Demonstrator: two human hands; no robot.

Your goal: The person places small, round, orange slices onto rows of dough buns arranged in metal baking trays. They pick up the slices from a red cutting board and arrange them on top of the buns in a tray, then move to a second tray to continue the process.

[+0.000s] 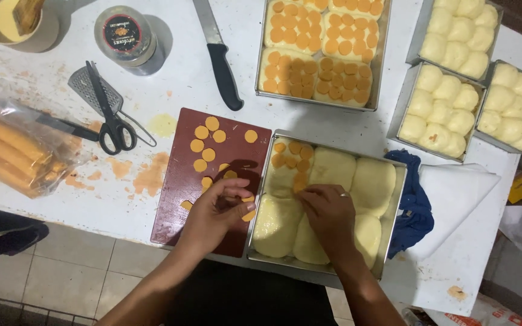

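My right hand (pixel 330 211) rests on pale dough pieces in a metal baking pan (pixel 394 211), its fingertips pressing an orange slice (pixel 300 181) onto the dough. Several orange slices sit on the pan's top-left dough piece (pixel 286 160). My left hand (pixel 215 211) hovers over the dark red cutting board (pixel 176 181), fingers pinched on orange slices at the board's right edge. More round orange slices (pixel 208 136) lie scattered on the board.
Another pan (pixel 318 54) of dough covered with orange slices stands behind. Three pans of plain dough balls (pixel 448 108) sit at the right. A black-handled knife (pixel 222 66), scissors (pixel 110 115), a jar (pixel 128 36), a bag of orange sausages (pixel 13 151) and a blue cloth (pixel 415 205) lie around.
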